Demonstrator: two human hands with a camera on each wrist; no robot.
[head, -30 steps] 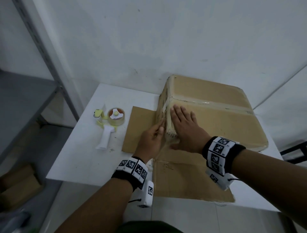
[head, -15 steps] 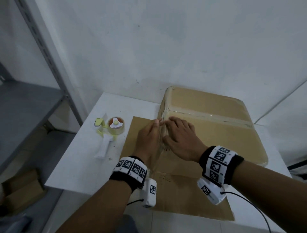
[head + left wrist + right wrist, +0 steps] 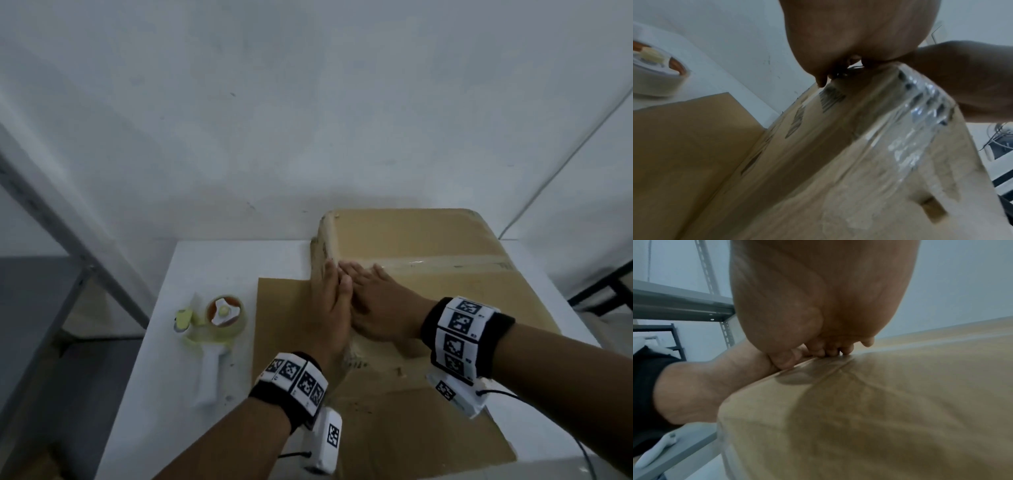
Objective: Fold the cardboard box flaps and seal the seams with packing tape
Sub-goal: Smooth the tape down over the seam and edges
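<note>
In the head view the cardboard box sits right of centre, the left hand flat against its left side and the right hand flat on top, fingers straight, grasping nothing. The left wrist view shows clear tape wrinkled over the box edge at right. In the right wrist view straight fingertips press the taped seam at centre.

Looks like a packing or storage room, not a home. Bare white walls, no decor. Slotted-angle grey metal shelving on the left, with a 2nd dark rack in the right wrist view. Plain white table against the far wall, flat cardboard sheet as a work mat, a tape dispenser on the table's left part, and a taped cardboard box.
</note>
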